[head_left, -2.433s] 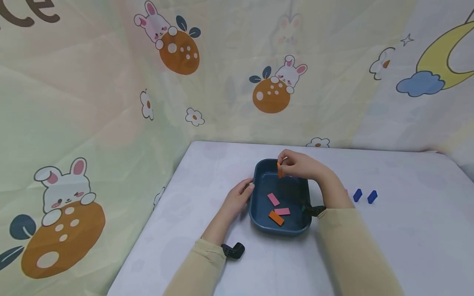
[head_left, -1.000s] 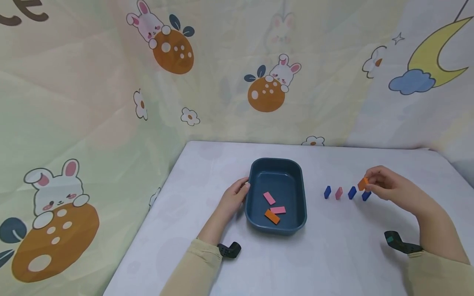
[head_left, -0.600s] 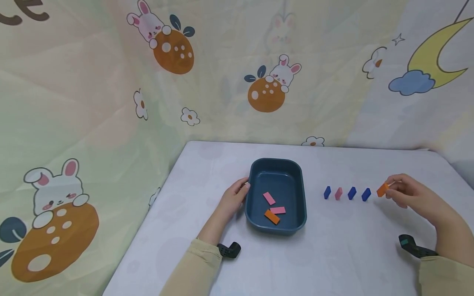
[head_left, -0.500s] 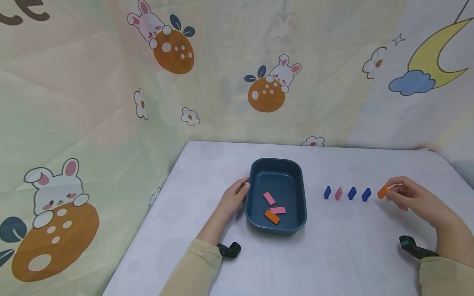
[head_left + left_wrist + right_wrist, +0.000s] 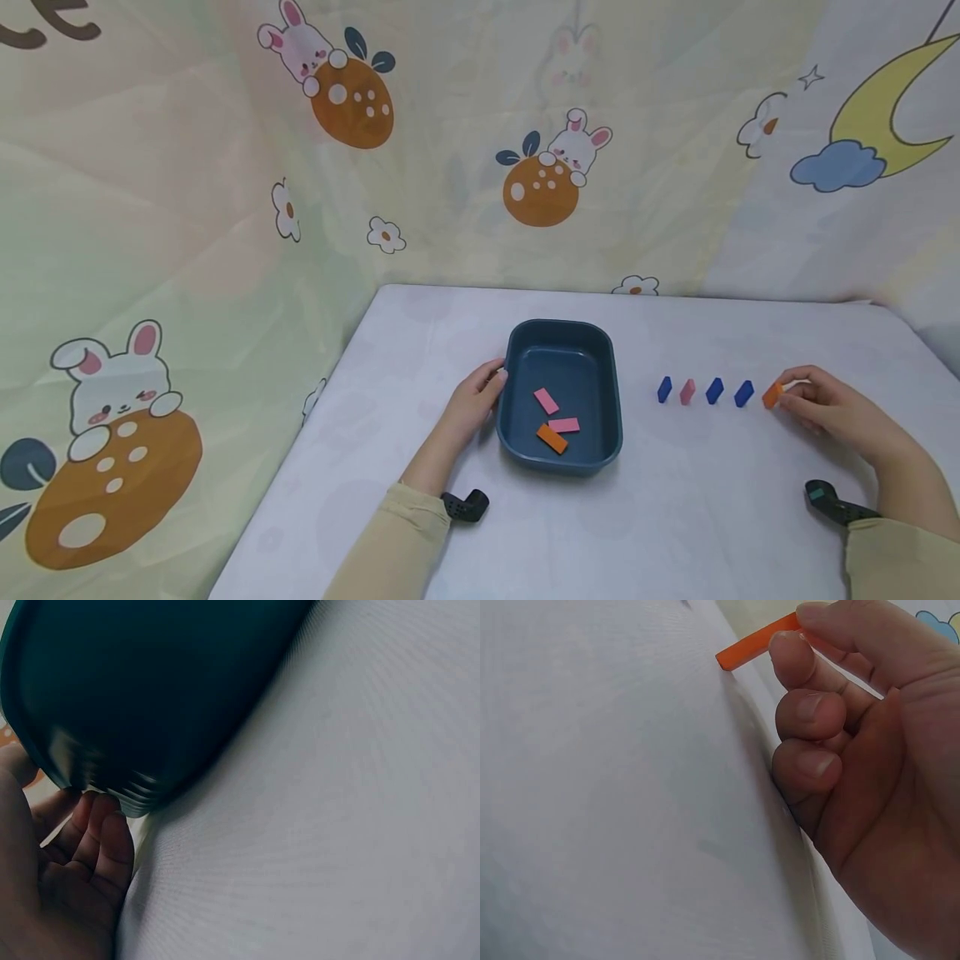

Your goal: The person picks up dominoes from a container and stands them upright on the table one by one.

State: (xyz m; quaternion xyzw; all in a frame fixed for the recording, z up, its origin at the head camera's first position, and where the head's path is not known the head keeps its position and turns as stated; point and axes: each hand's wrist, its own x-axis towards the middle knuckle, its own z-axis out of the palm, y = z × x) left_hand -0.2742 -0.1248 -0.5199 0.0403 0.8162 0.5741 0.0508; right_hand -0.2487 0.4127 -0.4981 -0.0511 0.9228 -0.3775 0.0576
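My right hand [image 5: 836, 412] pinches an orange domino [image 5: 772, 395] between thumb and fingertips, at the right end of a row standing on edge. In the right wrist view its orange end [image 5: 746, 649] points out from the thumb and index finger, while the other fingers curl beneath. Leftward along the row stand two blue dominoes [image 5: 743, 393], a pink domino [image 5: 687, 392] and another blue domino [image 5: 664, 389]. My left hand [image 5: 472, 402] rests its fingertips against the left side of a dark blue tray [image 5: 570, 367]. The left wrist view shows those fingertips at the tray's outer wall [image 5: 127, 780].
Inside the tray lie two pink dominoes [image 5: 546, 401] and an orange domino [image 5: 551, 439]. A white cloth covers the table [image 5: 637, 533]. Behind and left hangs a printed curtain [image 5: 450, 125] with rabbits and flowers. Both wrists carry black camera bands [image 5: 467, 506].
My right hand has carried the orange domino from over the tray to the row's right end, then lowered it and turned it more upright. The left hand stays at the tray.
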